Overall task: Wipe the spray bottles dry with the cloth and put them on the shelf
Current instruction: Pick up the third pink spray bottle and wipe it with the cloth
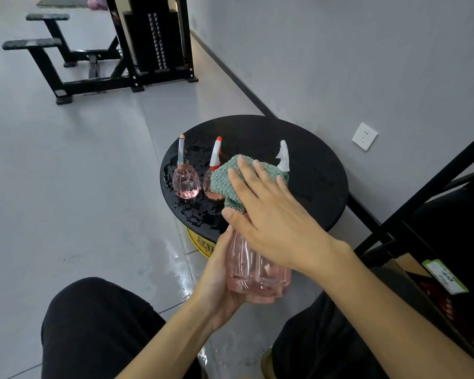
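Note:
My left hand (219, 280) grips the base of a clear pink spray bottle (255, 272) held above my knees. My right hand (271, 212) presses a green cloth (225, 179) over the bottle's top, so its head is hidden. Behind, on a wet round black table (312, 165), stand two small pink bottles: one with a grey nozzle (185, 181), one with a white and orange nozzle (215, 160), its body partly behind the cloth. A white trigger nozzle (283, 155) pokes up past the cloth; its bottle is hidden.
A black metal shelf frame (422, 198) stands at the right, with a cardboard box (422, 272) low in it. A grey wall with a white socket (364, 136) runs behind the table. Black gym equipment (107, 50) stands far left. The floor by my knees is wet.

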`<control>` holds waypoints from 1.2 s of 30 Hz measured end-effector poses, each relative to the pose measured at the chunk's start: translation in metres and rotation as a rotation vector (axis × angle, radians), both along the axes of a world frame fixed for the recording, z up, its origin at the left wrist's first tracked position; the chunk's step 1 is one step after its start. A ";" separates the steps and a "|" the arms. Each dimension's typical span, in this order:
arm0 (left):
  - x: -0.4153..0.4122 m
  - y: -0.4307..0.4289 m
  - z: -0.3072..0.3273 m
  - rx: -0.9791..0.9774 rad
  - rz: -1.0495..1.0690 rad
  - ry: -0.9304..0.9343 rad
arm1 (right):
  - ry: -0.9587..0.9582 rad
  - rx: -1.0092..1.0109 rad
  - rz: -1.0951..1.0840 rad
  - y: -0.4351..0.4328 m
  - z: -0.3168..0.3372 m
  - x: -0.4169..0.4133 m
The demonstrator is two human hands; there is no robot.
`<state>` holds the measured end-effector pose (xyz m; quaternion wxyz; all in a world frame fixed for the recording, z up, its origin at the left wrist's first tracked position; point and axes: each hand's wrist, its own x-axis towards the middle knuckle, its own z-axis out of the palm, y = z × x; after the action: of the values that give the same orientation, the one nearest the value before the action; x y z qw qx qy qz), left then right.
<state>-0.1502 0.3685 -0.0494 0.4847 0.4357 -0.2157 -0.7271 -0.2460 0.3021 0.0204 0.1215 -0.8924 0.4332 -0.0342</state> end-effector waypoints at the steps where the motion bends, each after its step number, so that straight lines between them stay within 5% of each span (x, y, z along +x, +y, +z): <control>1: -0.001 0.001 0.000 0.000 -0.011 0.003 | 0.002 0.010 -0.006 -0.003 0.001 0.000; 13: 0.003 0.003 0.003 -0.091 -0.056 -0.038 | -0.015 0.072 0.132 0.012 0.005 -0.007; 36: -0.006 0.003 0.004 -0.063 -0.037 0.079 | 0.031 0.121 -0.016 -0.019 0.010 -0.004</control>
<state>-0.1561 0.3720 -0.0455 0.4927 0.3870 -0.2274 -0.7455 -0.2498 0.2832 0.0299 0.1685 -0.8804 0.4433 0.0049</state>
